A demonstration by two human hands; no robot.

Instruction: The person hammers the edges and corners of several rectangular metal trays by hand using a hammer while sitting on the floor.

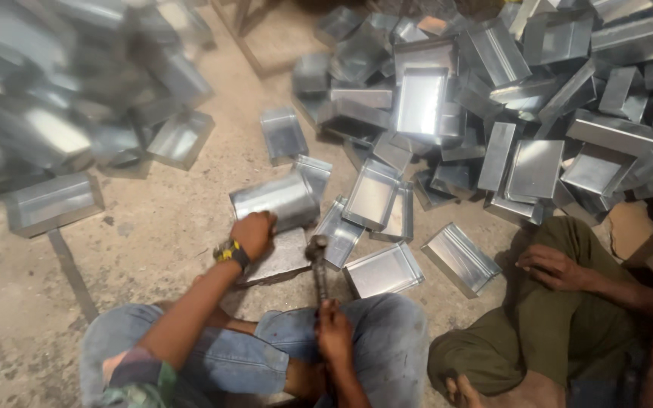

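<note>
At the far left of the concrete floor [153,234], a blurred heap of metal trays [54,128] lies in disorder, and one tray [53,202] sits apart at its lower edge, open side up. They look like folded sheet-metal pieces, shallow and rectangular with raised rims; whether these are finished or waiting cannot be told.

Near the middle of the floor, the person's left hand [253,233], with a yellow-and-black band at the wrist, is closed down on a shiny metal box [275,200]. The box lies on its side on a flat grey plate [281,257], its bright bent wall facing up, its edges still crisp and undented as far as the blur allows. The right hand [334,332] is clamped around the handle of a hammer [317,261], whose head sits just beside the box, at the plate's right edge. So this piece appears to be mid-shaping, judged from the tool at its side.

Further right, loose trays [383,270] lie open side up near the knees, and behind them a large pile [508,98] fills the top right of the floor, which suggests much of the work is either done or stacked ahead. At the right edge another person's hand [553,266] rests on an olive-clad knee.
</note>
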